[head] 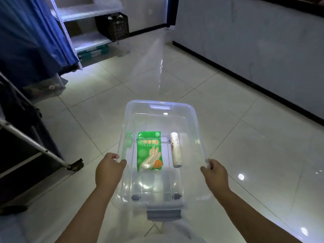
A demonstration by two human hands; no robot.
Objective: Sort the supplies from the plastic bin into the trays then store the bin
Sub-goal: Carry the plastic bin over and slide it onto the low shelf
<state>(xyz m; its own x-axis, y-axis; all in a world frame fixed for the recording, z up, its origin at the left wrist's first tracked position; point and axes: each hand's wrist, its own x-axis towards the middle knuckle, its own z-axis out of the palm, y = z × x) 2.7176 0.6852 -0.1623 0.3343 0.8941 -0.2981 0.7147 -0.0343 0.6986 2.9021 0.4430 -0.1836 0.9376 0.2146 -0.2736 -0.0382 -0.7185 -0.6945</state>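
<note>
A clear plastic bin (158,104) is carried in front of me above the tiled floor. My left hand (108,170) grips its left rim and my right hand (214,172) grips its right rim. Inside lie a green packet of disposable gloves (149,151) and, to its right, a white roll (175,149) lying lengthwise. Small wheels and a grey latch show at the bin's near end.
A white metal shelf unit (91,11) stands at the back left, with a dark woven basket (114,26) on its lower shelf. Blue curtain (31,35) hangs on the left. A dark wheeled rack (35,146) with a metal bar stands at the left. A grey wall runs along the right.
</note>
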